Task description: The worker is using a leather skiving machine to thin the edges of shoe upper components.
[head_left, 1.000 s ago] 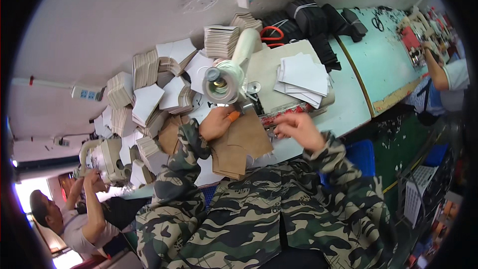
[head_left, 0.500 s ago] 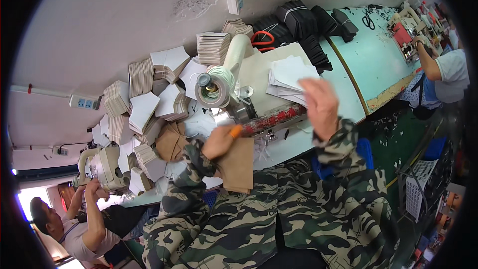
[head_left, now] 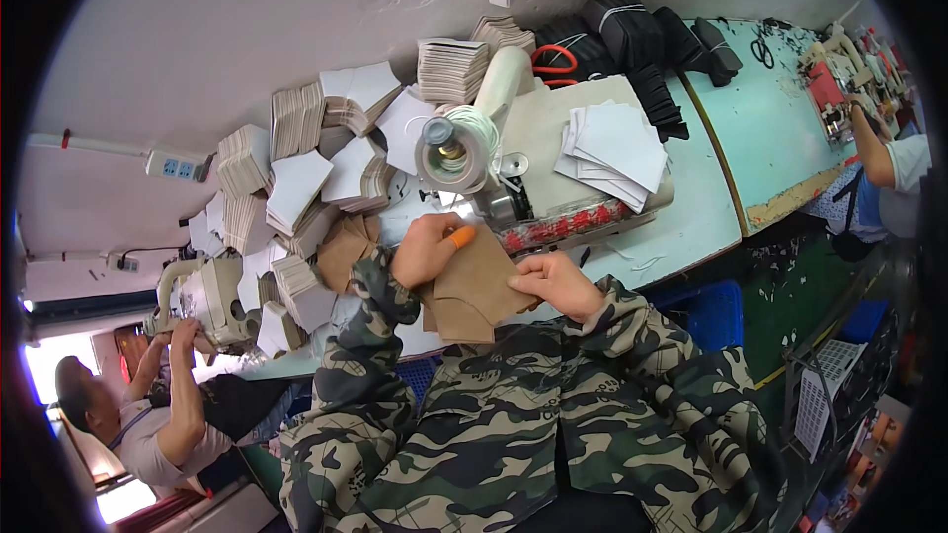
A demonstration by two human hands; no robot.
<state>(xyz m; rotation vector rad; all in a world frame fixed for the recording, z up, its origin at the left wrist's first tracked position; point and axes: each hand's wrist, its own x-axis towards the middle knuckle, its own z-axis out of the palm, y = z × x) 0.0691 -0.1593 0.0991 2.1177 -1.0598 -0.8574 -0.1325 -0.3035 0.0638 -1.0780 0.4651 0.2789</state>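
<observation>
Several brown paper-like pieces (head_left: 469, 286), cut with curved edges and fanned in a loose stack, are held between my two hands in front of the sewing machine (head_left: 506, 89). At the stack's upper left, my left hand (head_left: 427, 252) is closed on it, an orange cover on one finger. My right hand (head_left: 560, 284) pinches the right edge between thumb and fingers. White cut pieces (head_left: 620, 150) lie fanned on the machine's cream top, beyond my right hand. A cone of pale thread (head_left: 474, 126) stands by the machine's head.
Stacks of white-topped cut pieces (head_left: 296, 188) crowd the left. More brown pieces (head_left: 346, 249) lie beside my left sleeve. Black bundles (head_left: 617, 35) and red-orange scissor handles (head_left: 555, 59) are behind the machine. A blue crate (head_left: 706, 314) stands at right. Co-workers sit at both sides.
My right hand has come down from the white pieces on the machine to the brown stack's right edge. The brown pieces are now raised, turned and fanned. The view has shifted slightly.
</observation>
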